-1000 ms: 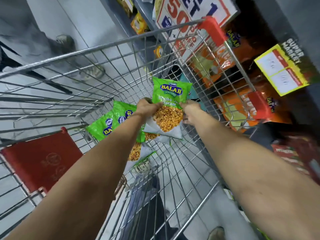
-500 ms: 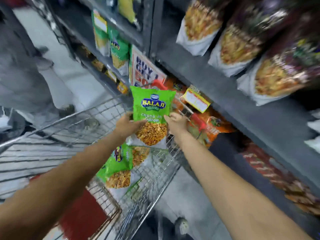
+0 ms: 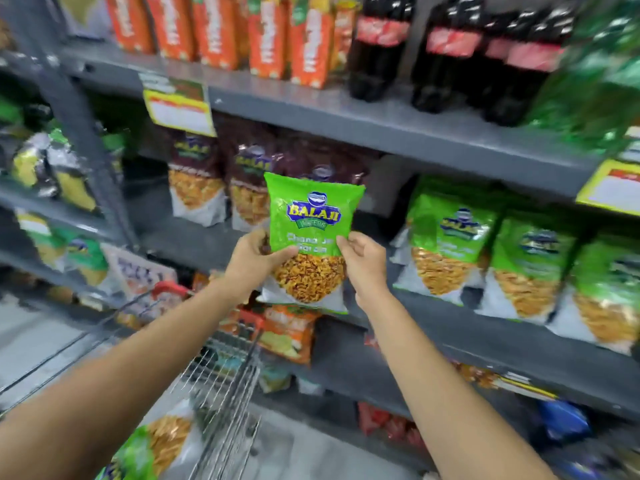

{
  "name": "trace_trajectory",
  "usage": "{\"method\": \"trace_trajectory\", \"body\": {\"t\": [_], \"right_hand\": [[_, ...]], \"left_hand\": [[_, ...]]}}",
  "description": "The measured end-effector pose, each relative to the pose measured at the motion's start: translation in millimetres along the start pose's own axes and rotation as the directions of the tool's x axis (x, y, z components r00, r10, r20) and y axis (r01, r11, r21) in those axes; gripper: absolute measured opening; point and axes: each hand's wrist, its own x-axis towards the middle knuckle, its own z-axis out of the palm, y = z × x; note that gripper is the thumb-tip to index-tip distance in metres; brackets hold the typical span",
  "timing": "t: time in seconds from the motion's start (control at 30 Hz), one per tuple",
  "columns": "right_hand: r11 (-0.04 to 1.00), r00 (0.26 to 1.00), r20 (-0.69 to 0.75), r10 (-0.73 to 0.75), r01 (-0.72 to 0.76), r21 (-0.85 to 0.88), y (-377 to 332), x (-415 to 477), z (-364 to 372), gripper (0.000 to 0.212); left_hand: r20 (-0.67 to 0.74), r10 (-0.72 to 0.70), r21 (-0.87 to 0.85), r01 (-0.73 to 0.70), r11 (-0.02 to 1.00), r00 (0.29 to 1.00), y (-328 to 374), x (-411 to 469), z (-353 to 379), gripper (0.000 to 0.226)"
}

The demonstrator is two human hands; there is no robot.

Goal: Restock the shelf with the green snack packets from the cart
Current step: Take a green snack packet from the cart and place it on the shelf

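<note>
I see the left hand [image 3: 251,259] and right hand [image 3: 363,259] gripping one green packet [image 3: 311,237] upright by its side edges, in front of the shelf [image 3: 381,126]. Matching green packets [image 3: 450,237] stand in a row to the right. Brown packets [image 3: 197,178] behind it. Cart [image 3: 221,368] below left holds another packet [image 3: 152,448].
</note>
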Motion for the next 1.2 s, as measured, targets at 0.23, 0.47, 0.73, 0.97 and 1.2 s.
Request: {"method": "trace_trajectory", "body": {"t": [0.23,0.47,0.73,0.97,1.2], "right_hand": [[1.0,0.949,-0.316,-0.005,-0.004,-0.027,11.0,25.7,-130.4,0.034],[0.999,0.912,-0.41,0.016,-0.028,-0.023,26.3,42.6,-191.1,0.037],[0.99,0.911,-0.412,-0.002,-0.057,-0.13,63.4,47.2,-206.8,0.017],[0.952,0.888,-0.437,-0.141,0.0,-0.308,57.2,53.1,-203.9,0.044],[0.435,0.808,-0.058,-0.586,0.253,-0.864,15.5,59.3,-133.9,0.063]], "left_hand": [[0.208,0.005,-0.037,0.003,0.999,0.978,15.7,25.6,149.3,0.031],[0.291,0.016,0.035,-0.027,0.999,0.957,7.6,51.6,224.5,0.026],[0.302,-0.098,0.121,0.063,0.991,0.948,-18.1,51.8,256.1,0.031],[0.28,-0.02,0.269,-0.058,0.961,0.96,-12.4,49.8,239.2,0.049],[0.159,0.504,0.814,-0.401,0.419,0.849,-0.3,38.9,139.1,0.081]]}}
